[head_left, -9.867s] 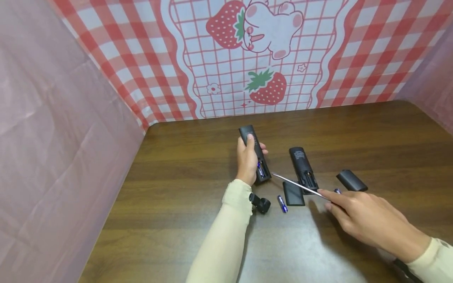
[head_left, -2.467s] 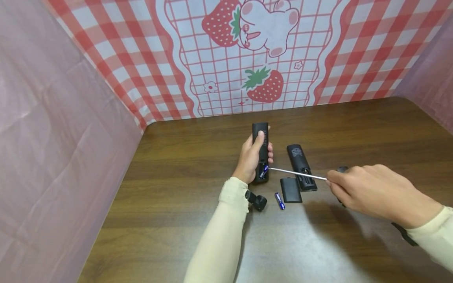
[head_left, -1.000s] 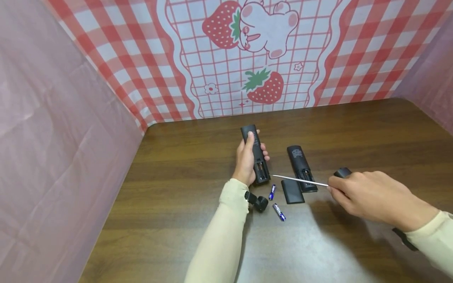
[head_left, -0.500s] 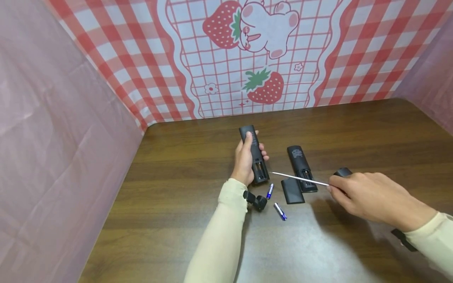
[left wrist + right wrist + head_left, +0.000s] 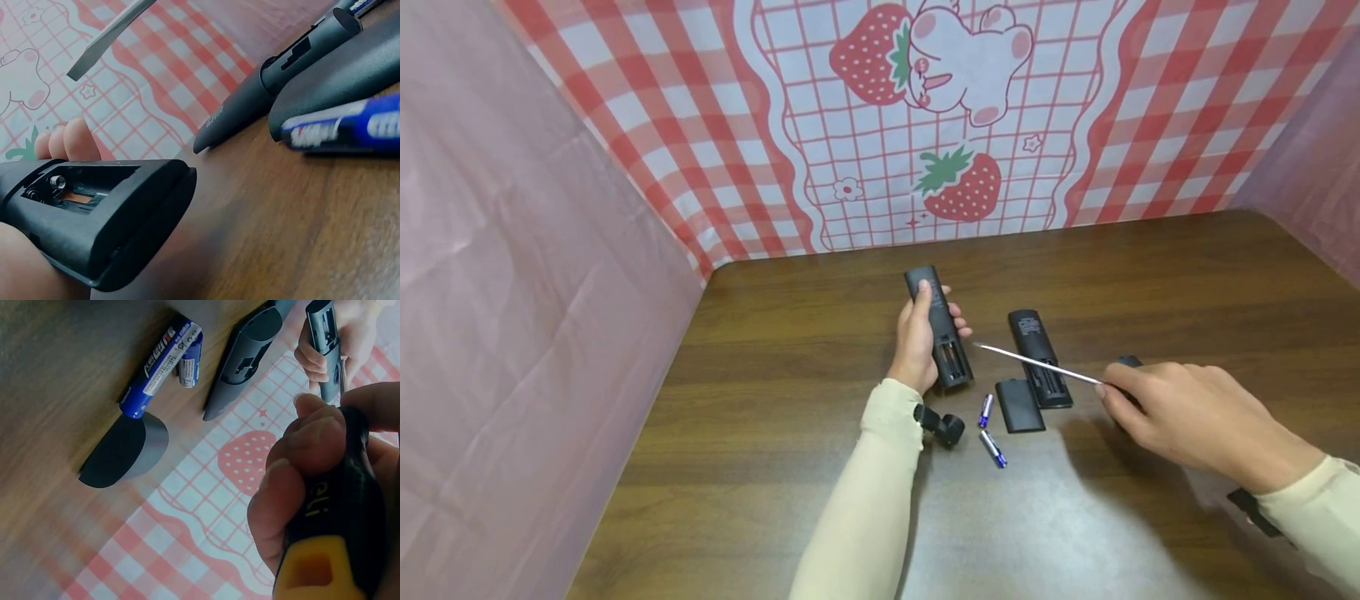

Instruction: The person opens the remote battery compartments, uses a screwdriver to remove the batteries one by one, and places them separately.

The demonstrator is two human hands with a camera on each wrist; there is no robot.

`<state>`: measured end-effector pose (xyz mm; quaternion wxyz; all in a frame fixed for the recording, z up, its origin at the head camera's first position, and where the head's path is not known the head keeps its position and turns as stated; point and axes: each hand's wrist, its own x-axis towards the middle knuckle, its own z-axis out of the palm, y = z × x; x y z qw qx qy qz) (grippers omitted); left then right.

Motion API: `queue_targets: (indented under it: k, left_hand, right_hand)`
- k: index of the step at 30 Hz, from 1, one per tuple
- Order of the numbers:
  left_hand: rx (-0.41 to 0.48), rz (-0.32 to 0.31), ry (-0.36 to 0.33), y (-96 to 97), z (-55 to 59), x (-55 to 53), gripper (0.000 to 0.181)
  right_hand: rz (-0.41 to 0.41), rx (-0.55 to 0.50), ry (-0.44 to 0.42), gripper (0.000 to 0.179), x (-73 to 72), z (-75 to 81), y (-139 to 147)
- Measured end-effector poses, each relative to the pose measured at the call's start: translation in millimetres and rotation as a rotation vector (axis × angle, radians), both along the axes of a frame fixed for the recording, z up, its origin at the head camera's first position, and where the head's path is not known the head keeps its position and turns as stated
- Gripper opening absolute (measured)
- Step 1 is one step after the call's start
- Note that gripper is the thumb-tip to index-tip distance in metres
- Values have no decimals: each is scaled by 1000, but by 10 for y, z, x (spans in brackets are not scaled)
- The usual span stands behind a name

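My left hand (image 5: 913, 337) grips a black remote control (image 5: 938, 321), thumb along its back. Its battery compartment lies uncovered and bare, with the spring contacts visible in the left wrist view. In my right hand (image 5: 1202, 421) is a flat-blade screwdriver (image 5: 1037, 363); its black and yellow handle (image 5: 319, 559) shows in the right wrist view. The blade tip points at the remote's side, apart from it. Two blue-and-silver batteries, one upper (image 5: 986, 411) and one lower (image 5: 994, 450), lie on the table close to my left wrist.
A second black remote (image 5: 1033, 333) lies with its compartment uncovered, touching a black battery cover (image 5: 1020, 407). Another cover (image 5: 112, 453) sits partly behind my right hand, beside blue batteries (image 5: 159, 369). A checkered cloth (image 5: 700, 125) hangs behind the wooden table (image 5: 775, 333).
A battery has come out of the held remote onto the table and since shifted slightly right, near the other battery. The screwdriver tip has moved up, away from the compartment.
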<state>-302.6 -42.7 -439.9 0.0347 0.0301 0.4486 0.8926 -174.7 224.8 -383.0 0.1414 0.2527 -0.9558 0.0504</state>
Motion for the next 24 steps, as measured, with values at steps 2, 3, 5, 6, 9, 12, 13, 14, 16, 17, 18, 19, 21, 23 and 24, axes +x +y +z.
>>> queue_targets:
  k: [2, 3, 5, 6, 9, 12, 13, 14, 16, 17, 18, 19, 21, 23, 24]
  left_hand:
    - [-10, 8, -5, -2, 2, -4, 50]
    - [-14, 11, -7, -4, 1, -5, 50]
    - [-19, 14, -14, -8, 3, -4, 48]
    - [-20, 14, -16, -8, 3, -5, 48]
    - [-20, 13, -21, -11, 5, -2, 49]
    - [-11, 17, -22, -17, 15, 0, 48]
    - [-12, 19, -20, -21, 20, 2, 50]
    - [-11, 23, -18, -27, 24, 2, 49]
    - [-12, 28, -11, -45, 37, 4, 51]
    - [-15, 31, -7, -58, 45, 6, 52]
    - [-15, 32, -4, -72, 53, 8, 52]
    - [-15, 34, 0, -89, 60, 10, 53]
    - [-15, 42, 6, -124, 73, 16, 52]
    - [-25, 47, 15, -155, 88, 24, 52]
    - [-28, 49, 19, -168, 95, 28, 51]
  right_hand:
    - [-6, -6, 24, 22, 1, -11, 4]
    - [-10, -13, 27, 21, 1, -16, 6]
    - [-20, -19, 36, 21, 4, -22, 14]
    - [-24, -22, 43, 21, 6, -28, 17]
    - [-35, -32, 38, 20, 13, -36, 27]
    - [-50, -33, 28, 20, 24, -40, 30]
    - [-54, -34, 22, 20, 28, -38, 33]
    - [-59, -34, 16, 19, 33, -38, 34]
    - [-69, -36, 8, 18, 42, -41, 38]
    - [-73, -40, 7, 17, 45, -42, 40]
    - [-76, -43, 8, 17, 47, -43, 42]
    - [-80, -46, 8, 17, 49, -43, 45]
    - [-85, -51, 7, 16, 52, -44, 52]
    - [-93, -50, 1, 15, 55, -40, 59]
    - [-97, -47, -4, 15, 56, -37, 63]
